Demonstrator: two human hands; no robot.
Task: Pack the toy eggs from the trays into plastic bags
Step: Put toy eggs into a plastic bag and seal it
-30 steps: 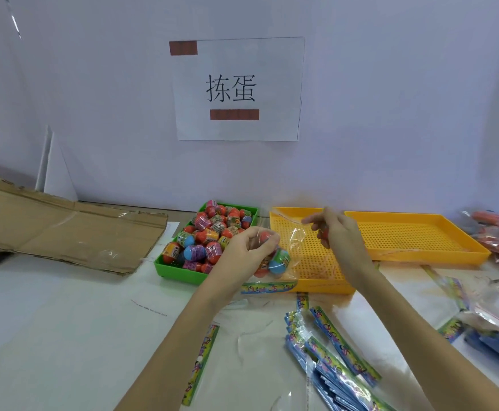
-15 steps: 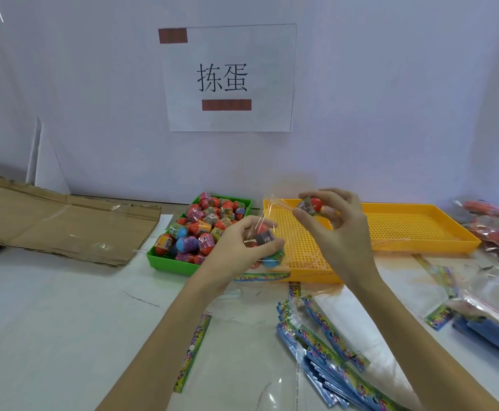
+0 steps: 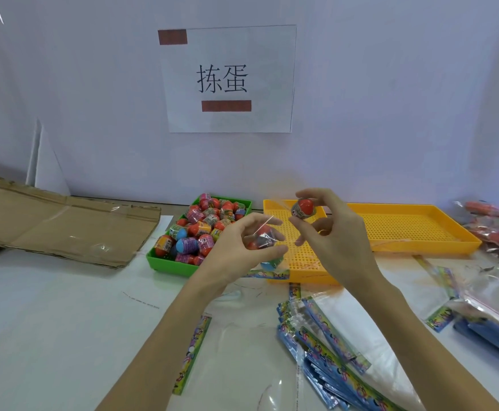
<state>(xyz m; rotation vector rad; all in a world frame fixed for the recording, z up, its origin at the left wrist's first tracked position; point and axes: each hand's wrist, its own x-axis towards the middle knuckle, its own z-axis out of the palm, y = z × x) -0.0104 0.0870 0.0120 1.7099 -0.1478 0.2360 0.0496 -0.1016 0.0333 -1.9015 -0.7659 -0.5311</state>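
Far left of the green tray (image 3: pixel 168 261) there's a flattened cardboard sheet (image 3: pixel 64 226) lying on the white tabletop (image 3: pixel 49 321). The green tray itself is heaped with toy eggs (image 3: pixel 205 225), mostly red with a few blue and purple ones mixed in.

Just right of the green tray, the left hand (image 3: pixel 236 250) is up off the tabletop with its grip closed around a clear plastic bag (image 3: pixel 267 244) that already has eggs in it; a red one sits between the fingers and a blue-green one hangs at the bottom of the bag, just above the colourful header strip (image 3: pixel 269 274).

Further right of the green tray, the right hand (image 3: pixel 337 244) has a single red egg (image 3: pixel 303 208) pinched between thumb and fingertips, held above the bag's mouth and a bit apart from the left hand. Both hands are in front of the yellow perforated tray (image 3: pixel 405 229), which butts up beside the green tray.

Toward the near edge, below and right of the green tray, a pile of flat unused bags (image 3: pixel 328 345) with blue and green headers is fanned out. Far right of the green tray, more clear bags (image 3: pixel 497 295) lie about, some with something red in them, too blurry to tell what.

On the wall above the green tray there's a paper sign (image 3: pixel 230 78).
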